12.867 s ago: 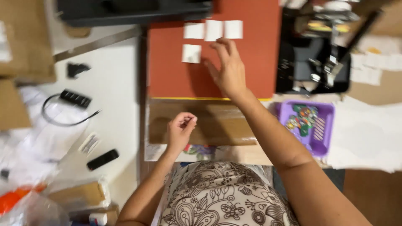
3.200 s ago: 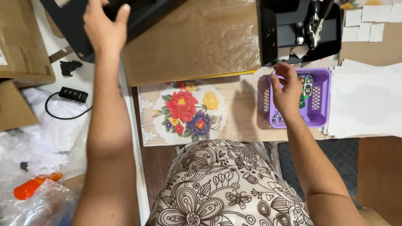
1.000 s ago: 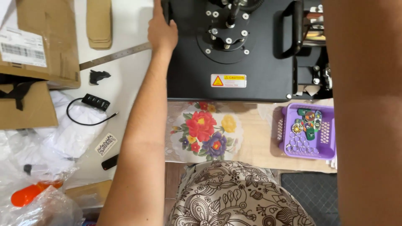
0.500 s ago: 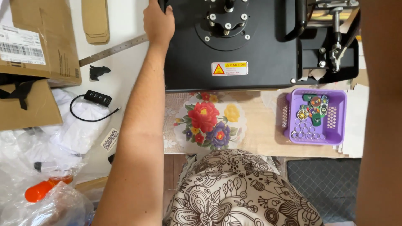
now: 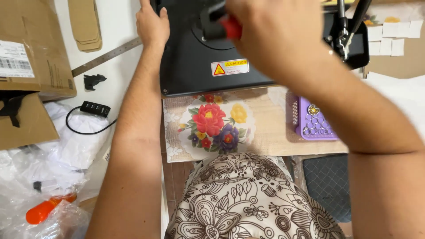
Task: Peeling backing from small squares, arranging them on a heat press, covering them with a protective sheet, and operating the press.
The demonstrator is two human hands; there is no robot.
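Our right hand (image 5: 274,37) newly wrapped on red-tipped black press handle (image 5: 221,24); left hand (image 5: 152,26), fingers flat, still steadies black heat press (image 5: 199,66); closing underway.

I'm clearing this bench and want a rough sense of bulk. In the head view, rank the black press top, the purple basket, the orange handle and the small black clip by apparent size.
1. Black press top
2. Purple basket, partly hidden by an arm
3. Orange handle, partly under plastic
4. Small black clip

My head camera looks straight down from above my lap; the black heat press (image 5: 212,66) fills the upper centre, close; my right hand (image 5: 274,35) looms nearest, blurred, upper right.
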